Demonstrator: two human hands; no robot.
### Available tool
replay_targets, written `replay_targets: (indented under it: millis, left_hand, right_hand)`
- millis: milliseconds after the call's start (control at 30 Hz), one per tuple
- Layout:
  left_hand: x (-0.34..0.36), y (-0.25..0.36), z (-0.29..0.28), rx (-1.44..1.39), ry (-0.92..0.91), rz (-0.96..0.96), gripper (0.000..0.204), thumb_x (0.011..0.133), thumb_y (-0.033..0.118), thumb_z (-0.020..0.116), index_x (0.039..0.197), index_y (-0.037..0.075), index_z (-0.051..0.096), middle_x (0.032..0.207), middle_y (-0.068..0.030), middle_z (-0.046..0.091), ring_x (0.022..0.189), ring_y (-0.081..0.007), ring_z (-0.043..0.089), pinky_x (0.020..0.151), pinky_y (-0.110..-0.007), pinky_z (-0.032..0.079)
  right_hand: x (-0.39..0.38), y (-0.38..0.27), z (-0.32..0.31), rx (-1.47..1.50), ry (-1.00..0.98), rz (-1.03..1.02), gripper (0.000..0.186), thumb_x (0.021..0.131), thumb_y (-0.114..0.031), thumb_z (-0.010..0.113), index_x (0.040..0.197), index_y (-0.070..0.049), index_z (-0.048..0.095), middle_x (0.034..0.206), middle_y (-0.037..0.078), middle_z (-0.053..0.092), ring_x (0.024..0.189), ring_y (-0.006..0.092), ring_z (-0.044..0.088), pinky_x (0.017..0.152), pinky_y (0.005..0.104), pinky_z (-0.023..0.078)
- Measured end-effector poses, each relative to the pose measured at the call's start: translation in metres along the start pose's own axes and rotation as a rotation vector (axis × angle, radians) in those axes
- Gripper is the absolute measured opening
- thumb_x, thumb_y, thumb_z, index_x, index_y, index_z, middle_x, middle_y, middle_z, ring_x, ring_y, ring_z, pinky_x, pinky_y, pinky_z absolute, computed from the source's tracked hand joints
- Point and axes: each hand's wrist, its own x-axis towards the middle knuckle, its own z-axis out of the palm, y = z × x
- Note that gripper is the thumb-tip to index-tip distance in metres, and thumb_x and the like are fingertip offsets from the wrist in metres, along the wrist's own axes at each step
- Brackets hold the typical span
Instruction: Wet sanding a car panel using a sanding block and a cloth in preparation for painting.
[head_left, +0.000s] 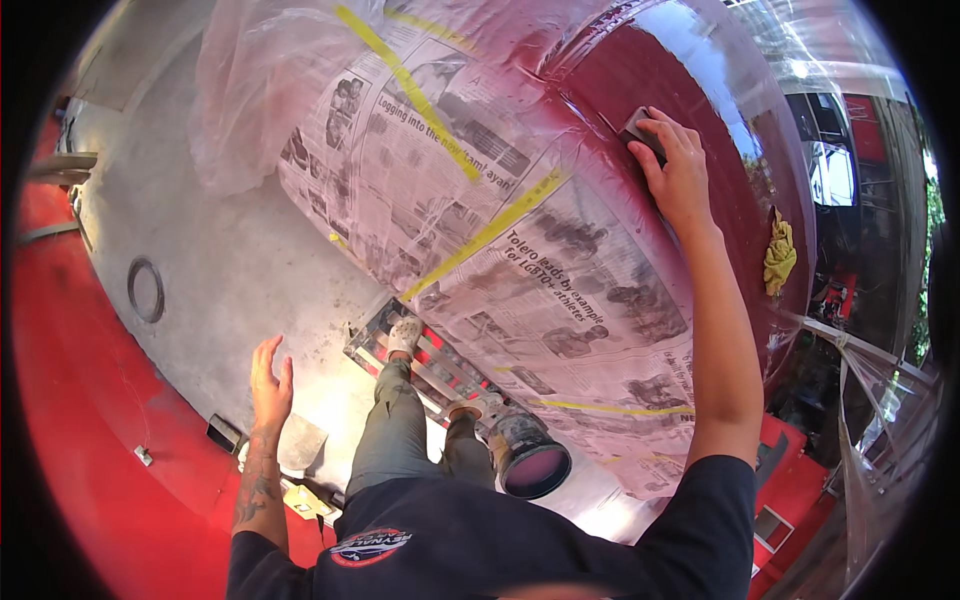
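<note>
My right hand [682, 170] reaches far out over a glossy, wet-looking dark red car panel [625, 75]. Its fingers and thumb grip a small dark sanding block [642, 132], which rests against the panel near its masked edge. Newspaper sheets [560, 290] dusted with red cover the area beside the panel, joined by strips of yellow masking tape [490, 235]. Away to the left, my left hand [270, 385] hangs in the air above the floor, fingers apart and holding nothing. A crumpled yellow cloth [779, 255] lies on the panel to the right of my right forearm.
My feet stand on a slatted step platform [440, 365]. Beside it sits a dark bucket [535, 470] with reddish liquid. Clear plastic sheeting [250, 100] drapes at the upper left. A dark ring [146, 290] lies on the grey floor, near a red wall [90, 400].
</note>
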Motion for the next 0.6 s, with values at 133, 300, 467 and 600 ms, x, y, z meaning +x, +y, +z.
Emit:
replay_targets:
  millis: [133,300,467,600]
  left_hand:
    - [0.002,0.010,0.013,0.024,-0.091,-0.068,0.041,0.094,0.005,0.063,0.134,0.006,0.057,0.131,-0.0208,0.058,0.123,-0.0391,0.056,0.105,-0.043,0.045]
    - [0.010,0.030,0.006,-0.009,-0.051,0.030,0.044,0.093,0.006,0.065,0.135,0.005,0.056,0.130,-0.0211,0.059,0.123,-0.0392,0.056,0.105,-0.043,0.045]
    - [-0.027,-0.017,0.006,0.038,-0.027,-0.201,0.045,0.092,0.006,0.066,0.136,0.004,0.056,0.129,-0.0198,0.060,0.120,-0.0380,0.058,0.104,-0.042,0.046]
    - [-0.007,0.002,0.020,0.024,-0.109,-0.110,0.046,0.093,0.010,0.066,0.137,0.005,0.055,0.129,-0.0189,0.060,0.119,-0.0370,0.059,0.105,-0.042,0.046]
  right_hand:
    - [0.036,-0.004,0.020,-0.045,0.036,-0.110,0.026,0.091,-0.031,0.074,0.110,-0.013,0.072,0.131,0.006,0.067,0.114,0.0334,0.061,0.094,0.0468,0.049]
    - [0.052,-0.015,0.028,-0.103,-0.035,-0.139,0.025,0.093,-0.033,0.070,0.112,-0.016,0.071,0.131,0.004,0.066,0.114,0.0335,0.061,0.094,0.0474,0.050]
    - [0.048,-0.014,0.018,-0.140,-0.055,-0.151,0.027,0.093,-0.033,0.071,0.113,-0.015,0.071,0.132,0.006,0.065,0.115,0.0339,0.060,0.094,0.0470,0.049]
    - [0.063,-0.019,0.023,-0.151,-0.112,-0.195,0.028,0.092,-0.033,0.071,0.114,-0.015,0.070,0.132,0.006,0.065,0.114,0.0335,0.060,0.094,0.0469,0.049]
